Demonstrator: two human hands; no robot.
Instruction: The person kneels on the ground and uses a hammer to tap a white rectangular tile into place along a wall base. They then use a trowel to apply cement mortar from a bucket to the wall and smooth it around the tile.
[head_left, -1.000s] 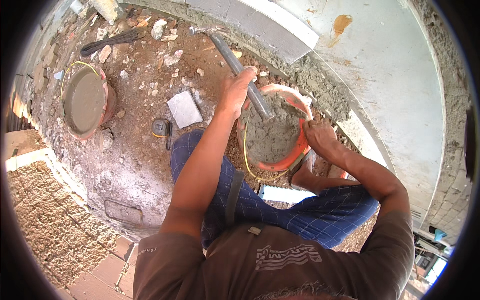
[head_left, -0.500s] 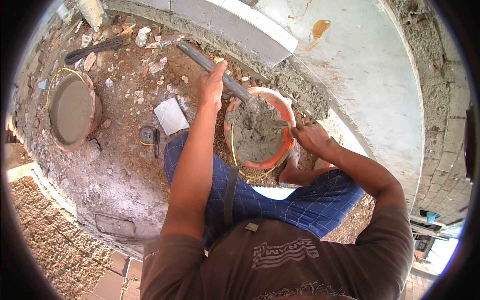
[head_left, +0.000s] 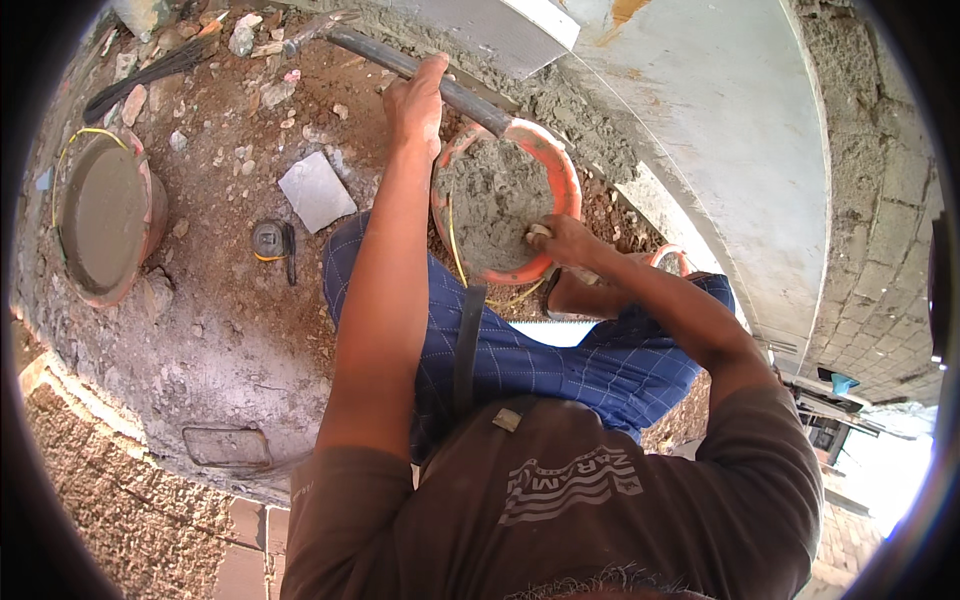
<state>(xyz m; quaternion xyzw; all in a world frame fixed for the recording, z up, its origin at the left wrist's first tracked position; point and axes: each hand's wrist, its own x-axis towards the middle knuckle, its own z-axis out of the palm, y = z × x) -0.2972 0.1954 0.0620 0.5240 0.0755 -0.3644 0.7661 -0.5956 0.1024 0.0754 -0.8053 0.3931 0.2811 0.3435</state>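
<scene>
My left hand (head_left: 415, 108) is wrapped round a dark grey pipe (head_left: 375, 55). The pipe slants from the rubble down to the far rim of an orange bucket (head_left: 562, 180). Thick grey mortar (head_left: 495, 190) fills the bucket, and a yellow wire handle hangs at its near left side. Over the bucket's right part, my right hand (head_left: 565, 243) is closed on a trowel (head_left: 540, 231). Only the pale end of its handle shows; the blade is hidden. My bent legs are on the near side of the bucket.
At far left stands a second bucket (head_left: 105, 215) of smooth grey mix. A tape measure (head_left: 268, 240) and a white tile piece (head_left: 317, 192) lie on stony ground. A toothed blade (head_left: 550, 330) shows between my legs. A pale wall panel (head_left: 720, 120) borders the right.
My right hand has moved from the bucket's right rim inward over the mortar with the trowel. My left hand stays on the pipe. The whole view has shifted.
</scene>
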